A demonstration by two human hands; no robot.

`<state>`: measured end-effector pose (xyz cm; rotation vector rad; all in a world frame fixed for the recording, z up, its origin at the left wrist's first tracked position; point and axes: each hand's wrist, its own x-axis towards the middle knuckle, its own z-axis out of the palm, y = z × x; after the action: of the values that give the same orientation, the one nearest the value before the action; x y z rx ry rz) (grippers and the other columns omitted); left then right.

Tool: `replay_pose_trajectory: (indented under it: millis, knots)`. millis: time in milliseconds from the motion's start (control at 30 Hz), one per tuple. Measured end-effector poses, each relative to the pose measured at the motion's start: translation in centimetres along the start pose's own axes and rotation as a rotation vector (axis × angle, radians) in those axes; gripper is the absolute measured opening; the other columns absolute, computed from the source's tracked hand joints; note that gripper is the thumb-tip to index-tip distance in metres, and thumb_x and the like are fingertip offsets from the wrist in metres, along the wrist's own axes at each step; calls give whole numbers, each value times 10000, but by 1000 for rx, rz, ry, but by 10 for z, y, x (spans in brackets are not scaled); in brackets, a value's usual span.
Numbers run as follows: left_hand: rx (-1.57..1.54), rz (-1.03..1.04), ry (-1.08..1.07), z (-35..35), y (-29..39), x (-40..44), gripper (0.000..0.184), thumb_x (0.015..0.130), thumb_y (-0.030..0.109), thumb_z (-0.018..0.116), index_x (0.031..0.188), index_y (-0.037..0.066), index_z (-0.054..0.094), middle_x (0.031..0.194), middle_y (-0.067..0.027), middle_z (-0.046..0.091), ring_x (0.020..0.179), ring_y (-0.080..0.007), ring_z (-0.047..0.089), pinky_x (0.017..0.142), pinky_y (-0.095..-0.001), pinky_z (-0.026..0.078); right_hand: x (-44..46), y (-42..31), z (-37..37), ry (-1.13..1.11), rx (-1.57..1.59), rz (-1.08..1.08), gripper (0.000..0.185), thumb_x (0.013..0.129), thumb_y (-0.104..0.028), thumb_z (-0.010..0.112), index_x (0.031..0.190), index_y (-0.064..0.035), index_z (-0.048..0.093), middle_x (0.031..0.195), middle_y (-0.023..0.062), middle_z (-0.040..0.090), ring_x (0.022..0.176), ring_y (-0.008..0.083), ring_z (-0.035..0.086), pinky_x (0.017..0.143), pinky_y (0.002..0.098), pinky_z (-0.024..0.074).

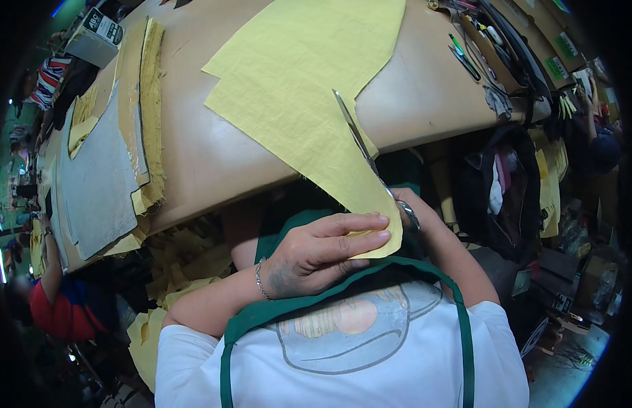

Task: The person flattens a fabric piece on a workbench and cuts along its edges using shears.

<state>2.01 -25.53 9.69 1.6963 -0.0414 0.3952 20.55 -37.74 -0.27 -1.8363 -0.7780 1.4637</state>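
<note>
Holding, in left hand point(316, 248): narrow near end of yellow cloth point(302, 88). Fingers side by side, pressed closed over its upper face; thumb out of sight. Cloth lying beneath the fingers, with rounded end jutting just past the fingertips and edge showing below them.

Spreading flat across tan surface point(190, 143): broad part of same cloth, reaching to top of view. Tapering past near edge of surface toward the body. Long axis running from far side down to left hand, with slight rightward slant; narrow end pointing at the wearer.

Holding, in right hand point(412, 201): scissors point(363, 146), by handle end. Fingers mostly hidden behind cloth and handle; exact bend not possible to tell. Blades lying along right margin of narrow part, with thin strip of cloth to their right; tips pointing away from the body and somewhat left; long axis oblique.

Listed also, at left of surface: grey sheet point(102, 183), beside stacked yellow layers point(151, 102). At far right: green pen point(455, 42), near open box of tools point(489, 47).
</note>
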Motion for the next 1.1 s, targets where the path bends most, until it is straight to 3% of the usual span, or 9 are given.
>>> replay_pose_trajectory:
  millis: [100,300,400,500,600,700,800,900,1100]
  knots:
    - [-58,-3,-37,-5,1,-2,346,789,21,555,1134,39,527,1203,-189,464,1080,-279,492,892,-316,394,-5,1,0,26,-2,-13,633,670,-701,487,600,-73,442,474,19,447,418,111,468,396,243,371]
    - [-85,22,-73,-6,2,1,327,802,69,560,1124,24,531,1198,-204,462,1075,-292,493,882,-328,396,-19,2,0,62,18,10,625,670,-689,503,605,-70,449,472,16,446,408,102,467,384,237,364]
    - [-96,26,-42,-4,5,4,366,753,9,582,1115,53,548,1173,-138,497,1034,-253,523,859,-298,422,-29,2,0,83,62,47,614,678,-674,509,607,-67,453,472,14,446,409,100,468,383,239,365]
    - [-112,26,-68,-4,5,7,357,755,14,580,1109,40,549,1173,-144,496,1030,-258,526,859,-303,423,-39,2,-1,103,107,57,599,687,-655,520,610,-64,455,472,10,444,410,100,468,384,239,365]
    - [-158,17,-113,-3,5,10,307,811,74,551,1113,20,539,1175,-218,475,1059,-296,503,872,-330,404,-45,8,-3,129,133,46,581,689,-635,538,614,-65,457,472,6,442,410,99,465,383,239,364]
    - [-162,38,-114,-1,3,13,299,817,86,545,1109,19,541,1163,-222,483,1039,-293,514,861,-333,408,-50,11,-2,156,157,69,569,686,-621,557,616,-65,459,470,3,439,410,96,463,383,238,361]
    - [-159,30,-123,-2,5,17,292,824,101,539,1105,20,543,1144,-223,497,1019,-292,521,842,-335,412,-56,13,-2,185,179,84,559,682,-609,572,615,-66,460,468,3,437,410,93,460,383,237,360]
    - [-181,38,-110,-1,4,19,326,783,45,568,1107,25,547,1176,-159,494,1024,-243,527,854,-289,417,-62,14,-5,213,167,93,555,681,-603,579,609,-65,460,465,2,435,407,91,457,381,237,359]
    - [-238,35,-94,1,3,24,325,794,74,571,1115,36,544,1180,-155,494,1040,-233,518,859,-291,413,-69,20,-9,249,160,78,563,678,-605,580,595,-61,461,463,6,440,402,93,459,373,239,358]
